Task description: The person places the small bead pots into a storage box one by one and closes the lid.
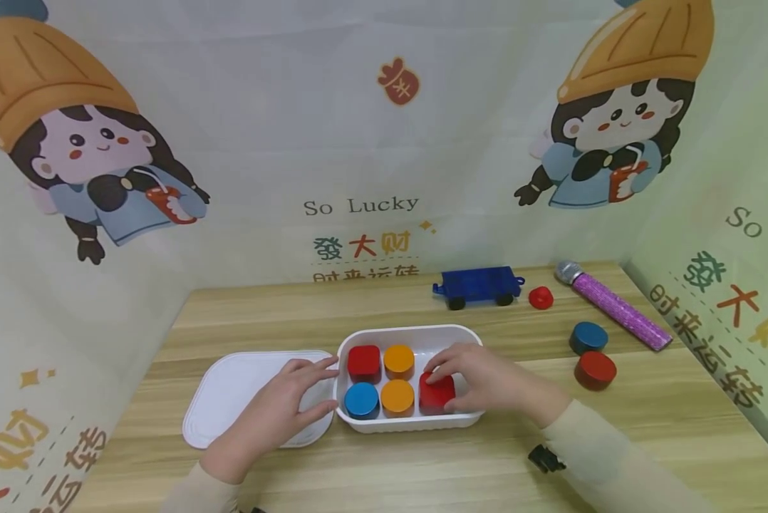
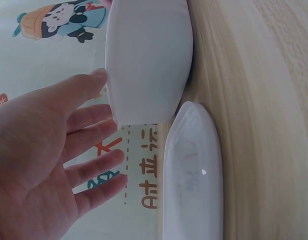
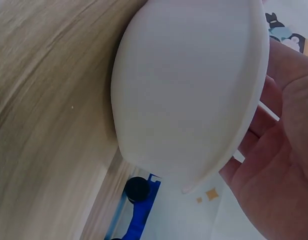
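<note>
A white box [image 1: 410, 425] holds several blocks: a red square one [image 1: 364, 362] and a blue round one [image 1: 361, 401] at the left, two orange round ones [image 1: 399, 361] in the middle, and a red one [image 1: 437, 395] at the right. My right hand [image 1: 480, 377] reaches over the right rim and grips that right red block; in the right wrist view the box wall [image 3: 189, 90] hides its fingertips. With fingers spread and relaxed, my left hand [image 1: 278, 406] touches the box's left end, thumb and fingertips at the rim in the left wrist view.
A white lid [image 1: 230, 388] lies left of the box, under my left hand. Behind and right are a blue toy wagon [image 1: 480, 285], a small red piece [image 1: 541, 298], a purple microphone [image 1: 621, 310], a blue round block [image 1: 588, 338] and a red round block [image 1: 595, 370].
</note>
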Demonstrator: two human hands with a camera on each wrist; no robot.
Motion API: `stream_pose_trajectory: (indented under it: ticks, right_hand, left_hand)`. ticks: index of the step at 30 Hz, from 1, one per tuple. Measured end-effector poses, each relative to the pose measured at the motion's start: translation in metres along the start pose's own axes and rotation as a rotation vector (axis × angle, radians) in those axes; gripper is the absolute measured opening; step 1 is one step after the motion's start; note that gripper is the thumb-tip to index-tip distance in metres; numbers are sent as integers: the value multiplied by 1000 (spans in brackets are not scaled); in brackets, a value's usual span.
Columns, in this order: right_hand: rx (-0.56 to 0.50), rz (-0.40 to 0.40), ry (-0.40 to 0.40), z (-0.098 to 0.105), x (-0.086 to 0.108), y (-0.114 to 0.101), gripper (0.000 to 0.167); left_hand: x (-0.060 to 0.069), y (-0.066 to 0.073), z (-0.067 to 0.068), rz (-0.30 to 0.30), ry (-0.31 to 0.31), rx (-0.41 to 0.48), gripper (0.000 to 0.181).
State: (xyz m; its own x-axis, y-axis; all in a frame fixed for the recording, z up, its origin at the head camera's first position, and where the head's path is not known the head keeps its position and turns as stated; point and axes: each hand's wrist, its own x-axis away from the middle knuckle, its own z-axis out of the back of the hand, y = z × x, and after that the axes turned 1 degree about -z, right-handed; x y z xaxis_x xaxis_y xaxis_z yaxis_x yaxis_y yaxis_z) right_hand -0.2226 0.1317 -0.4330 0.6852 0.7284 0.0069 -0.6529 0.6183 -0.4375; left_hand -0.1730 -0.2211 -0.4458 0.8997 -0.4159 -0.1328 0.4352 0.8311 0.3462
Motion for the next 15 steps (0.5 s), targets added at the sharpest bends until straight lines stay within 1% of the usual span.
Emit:
stream_pose_trajectory:
  ticks: [3,7,12,15]
  right_hand:
    - [-10,2,-13,-2,-1,0,34]
    - [-39,-35,-31,-3,-2,-1,35]
    - [-73,-55,-49,-3,-5,-2,36]
    - [-98,-53,-40,-3,-3,1,37]
  left_hand:
    - [0,-1,-1,-2,6,-3,49]
    - [0,-2,-2,-6,8,-5,49]
    - [0,-3,-2,-8,6,-5,49]
    - [0,-3,-2,-11,6,-5,49]
